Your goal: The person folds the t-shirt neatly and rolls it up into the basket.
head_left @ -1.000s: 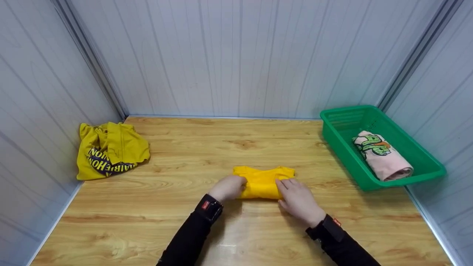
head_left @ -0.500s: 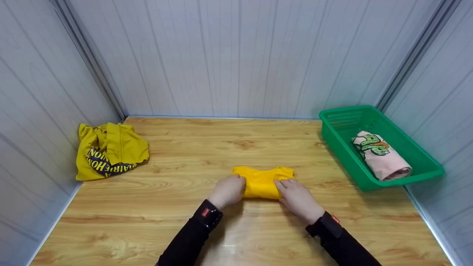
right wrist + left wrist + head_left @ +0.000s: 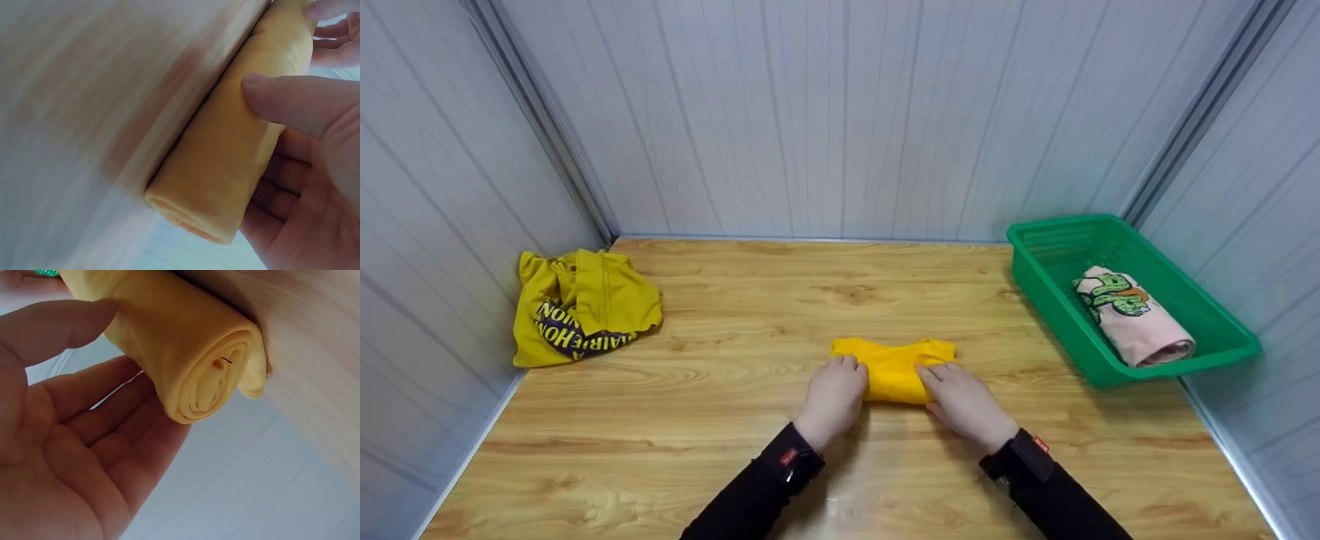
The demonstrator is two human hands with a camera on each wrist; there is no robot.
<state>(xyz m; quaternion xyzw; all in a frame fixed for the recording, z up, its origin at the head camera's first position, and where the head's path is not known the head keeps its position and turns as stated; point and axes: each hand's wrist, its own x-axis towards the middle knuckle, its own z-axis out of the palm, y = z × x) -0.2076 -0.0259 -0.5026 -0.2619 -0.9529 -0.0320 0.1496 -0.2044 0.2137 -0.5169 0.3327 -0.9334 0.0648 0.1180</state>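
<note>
A bright yellow T-shirt point(image 3: 894, 379), partly rolled up, lies at the middle of the table, its far edge still flat with two corners sticking out. My left hand point(image 3: 834, 397) grips the roll near its left end, thumb on the near side and fingers over the top. At the other end my right hand point(image 3: 969, 405) holds it the same way. The left wrist view shows the spiral layers at the end of the yellow roll point(image 3: 211, 382). In the right wrist view, the right thumb point(image 3: 281, 98) presses on the roll's near side.
A green plastic basket point(image 3: 1054, 322) stands at the right with a rolled pink garment point(image 3: 1147, 326) inside. A crumpled mustard-yellow garment point(image 3: 607, 292) with dark lettering lies at the left. Pale panel walls point(image 3: 840, 120) enclose the wooden table point(image 3: 735, 300).
My left hand has slid right, further in from the roll's left end, and its wrist has turned. The right hand and the rolled T-shirt stay almost in place.
</note>
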